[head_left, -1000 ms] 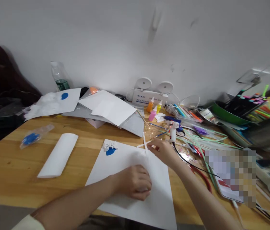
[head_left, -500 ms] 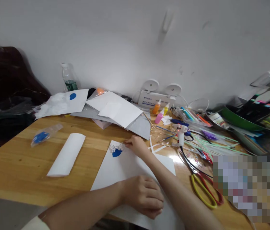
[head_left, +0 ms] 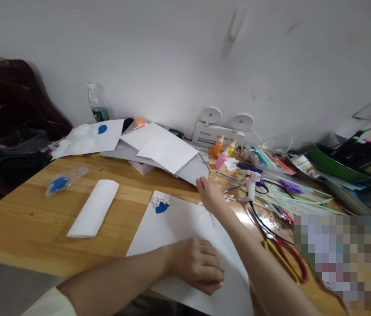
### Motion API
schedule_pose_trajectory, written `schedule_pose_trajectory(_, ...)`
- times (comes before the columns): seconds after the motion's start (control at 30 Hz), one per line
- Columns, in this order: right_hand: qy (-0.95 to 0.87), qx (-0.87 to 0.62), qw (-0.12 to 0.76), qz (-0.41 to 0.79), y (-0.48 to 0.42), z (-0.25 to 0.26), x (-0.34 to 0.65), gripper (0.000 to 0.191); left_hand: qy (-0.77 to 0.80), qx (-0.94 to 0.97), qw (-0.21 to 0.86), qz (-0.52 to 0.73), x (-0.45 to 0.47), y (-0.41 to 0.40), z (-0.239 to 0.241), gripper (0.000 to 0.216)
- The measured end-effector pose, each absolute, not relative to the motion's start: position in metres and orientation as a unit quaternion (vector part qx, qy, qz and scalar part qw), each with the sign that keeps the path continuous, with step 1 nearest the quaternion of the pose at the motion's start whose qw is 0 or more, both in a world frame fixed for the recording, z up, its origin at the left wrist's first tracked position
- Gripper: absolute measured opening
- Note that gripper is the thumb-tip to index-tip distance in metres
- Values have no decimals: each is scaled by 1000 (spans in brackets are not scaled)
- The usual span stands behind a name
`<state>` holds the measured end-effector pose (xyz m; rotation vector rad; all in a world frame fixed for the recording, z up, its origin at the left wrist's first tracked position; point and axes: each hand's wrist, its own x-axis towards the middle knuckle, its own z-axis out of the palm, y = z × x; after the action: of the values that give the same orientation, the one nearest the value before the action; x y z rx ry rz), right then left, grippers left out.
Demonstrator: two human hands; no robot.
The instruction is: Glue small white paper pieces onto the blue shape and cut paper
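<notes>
A large white sheet [head_left: 185,224] lies on the wooden table. Near its upper left corner is a blue disc [head_left: 161,208], its top edge covered by small white curled bits [head_left: 160,200]. My left hand [head_left: 201,266] rests on the sheet's middle with curled fingers; whatever might be inside is hidden. Above the sheet's upper right edge is my right hand [head_left: 207,193], its fingertips pinched together. I cannot make out anything between them. Thin white paper strips [head_left: 205,214] lie partly behind the right wrist.
Left lie a folded white paper [head_left: 95,208] and a plastic bag with blue material [head_left: 60,183]. White sheets [head_left: 168,147] and a bottle [head_left: 98,105] stand behind. To the right are a hot glue gun [head_left: 250,184], scissors [head_left: 286,259], paint bottles [head_left: 221,159] and green strips [head_left: 304,197].
My right hand has moved right and slightly up, away from the blue disc and white bits. My left hand stays on the sheet. The view has shifted a little.
</notes>
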<state>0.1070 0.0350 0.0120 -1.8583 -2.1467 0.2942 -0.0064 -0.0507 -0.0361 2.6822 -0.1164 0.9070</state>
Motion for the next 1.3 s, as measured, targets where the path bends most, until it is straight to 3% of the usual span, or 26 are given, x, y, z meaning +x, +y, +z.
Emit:
schedule_pose_trajectory(0.1,-773,-605,146,124,23,16,114,38,-86,939,115,313,-6,-54,-37,12)
schedule_pose_trajectory(0.2,-842,-489,150,174,6,8,99,24,-122,940,93,305,-5,-58,-39,18)
schedule_pose_trajectory(0.43,-901,-413,15,129,-19,-5,57,31,-135,932,82,327,-4,-61,-44,23)
schedule_pose_trajectory(0.57,-899,-423,-15,115,-21,-2,73,28,-133,921,87,356,-5,-60,-43,20)
schedule_pose_trajectory(1.3,-833,-525,88,153,-8,-29,27,24,-138,935,118,304,-7,-60,-35,32)
